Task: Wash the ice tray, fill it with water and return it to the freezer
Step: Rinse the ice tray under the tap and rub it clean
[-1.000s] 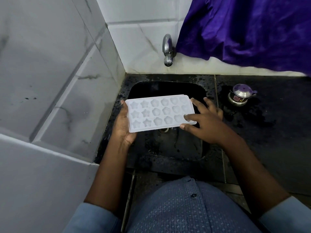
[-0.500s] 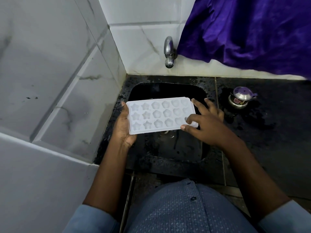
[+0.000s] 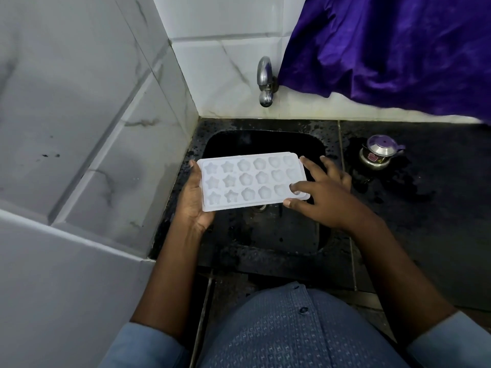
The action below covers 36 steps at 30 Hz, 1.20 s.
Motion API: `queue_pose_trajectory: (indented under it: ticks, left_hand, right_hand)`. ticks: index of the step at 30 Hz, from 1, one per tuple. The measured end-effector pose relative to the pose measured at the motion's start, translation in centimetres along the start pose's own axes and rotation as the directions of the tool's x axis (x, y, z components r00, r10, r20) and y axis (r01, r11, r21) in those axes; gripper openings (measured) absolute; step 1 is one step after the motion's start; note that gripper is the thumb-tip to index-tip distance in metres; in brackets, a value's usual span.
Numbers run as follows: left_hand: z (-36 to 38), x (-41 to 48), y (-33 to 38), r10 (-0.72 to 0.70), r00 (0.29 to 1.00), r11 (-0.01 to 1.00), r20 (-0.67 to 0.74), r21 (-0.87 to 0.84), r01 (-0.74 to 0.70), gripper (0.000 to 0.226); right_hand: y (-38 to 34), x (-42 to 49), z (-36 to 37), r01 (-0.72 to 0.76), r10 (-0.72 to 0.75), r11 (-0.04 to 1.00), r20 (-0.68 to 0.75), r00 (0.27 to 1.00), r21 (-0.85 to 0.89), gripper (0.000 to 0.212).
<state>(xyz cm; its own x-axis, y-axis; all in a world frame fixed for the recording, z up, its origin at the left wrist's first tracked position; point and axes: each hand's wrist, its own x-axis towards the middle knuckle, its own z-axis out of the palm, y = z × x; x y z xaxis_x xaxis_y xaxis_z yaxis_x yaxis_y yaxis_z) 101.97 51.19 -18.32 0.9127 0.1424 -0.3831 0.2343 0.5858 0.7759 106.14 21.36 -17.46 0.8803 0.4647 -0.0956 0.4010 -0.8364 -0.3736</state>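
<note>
Ice tray (image 3: pixel 252 181), white, with its star and flower cups facing up, is held roughly level over the basin of the black sink (image 3: pixel 265 139), long side running left to right. My left hand (image 3: pixel 194 203) grips its left end: the palm and fingers are curled underneath and the thumb lies along the short edge. My right hand (image 3: pixel 324 197) pinches the near right corner, thumb against the front edge and forefinger bent onto the top over the last cup, while the other fingers spread out past the right end. I cannot tell whether the cups hold any water. A steel tap (image 3: pixel 265 83) juts from the white tiled wall (image 3: pixel 225 62) behind the sink, further back than the tray. Just beside the tap hangs a purple cloth (image 3: pixel 385 49). On the wet dark bench (image 3: pixel 438 208) to the right of the sink stands a small steel pot (image 3: pixel 378 155) with a purple lid, well apart from my right hand
</note>
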Motion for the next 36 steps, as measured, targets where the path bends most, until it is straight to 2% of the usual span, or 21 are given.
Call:
queue_pose_trajectory:
  ticks: [3, 6, 9, 15, 21, 27, 31, 36]
  left_hand:
    - [0.1, 0.1, 0.0, -0.006, 1.000, 1.000, -0.008, 0.000, 0.006, 0.075]
    - [0.2, 0.2, 0.0, -0.001, 1.000, 1.000, -0.008, 0.013, 0.001, 0.075]
    - [0.3, 0.2, -0.1, 0.001, 1.000, 1.000, -0.007, 0.017, -0.001, 0.076]
    - [0.6, 0.3, -0.1, -0.005, 1.000, 1.000, -0.002, 0.019, 0.005, 0.078]
    - [0.7, 0.3, 0.1, 0.004, 1.000, 1.000, 0.010, 0.023, -0.004, 0.079]
    - [0.5, 0.3, 0.1, 0.006, 1.000, 1.000, 0.007, 0.025, -0.006, 0.076]
    - [0.7, 0.4, -0.2, -0.002, 1.000, 0.999, 0.007, 0.051, 0.002, 0.080]
    - [0.7, 0.4, -0.2, -0.019, 1.000, 0.999, 0.012, 0.042, 0.019, 0.082]
  right_hand:
    - [0.1, 0.0, 0.0, 0.003, -0.003, 1.000, -0.007, 1.000, 0.029, 0.062]
    - [0.0, -0.1, -0.4, 0.002, 0.001, 0.998, -0.039, 0.999, 0.058, 0.066]
    - [-0.1, -0.1, -0.6, -0.003, 0.003, 0.999, -0.008, 1.000, 0.035, 0.070]
    - [0.1, -0.3, -0.8, 0.004, -0.002, 0.999, -0.032, 0.999, 0.050, 0.062]
    - [0.1, -0.2, -0.6, 0.004, -0.004, 1.000, -0.007, 1.000, 0.022, 0.078]
    - [-0.5, -0.3, -1.0, 0.053, -0.039, 0.994, -0.141, 0.989, 0.099, 0.054]
    - [-1.7, -0.4, -1.2, 0.125, -0.120, 0.988, -0.058, 0.991, 0.090, 0.056]
    - [-2.1, -0.4, -1.3, 0.096, -0.096, 0.995, 0.036, 0.995, 0.021, 0.049]
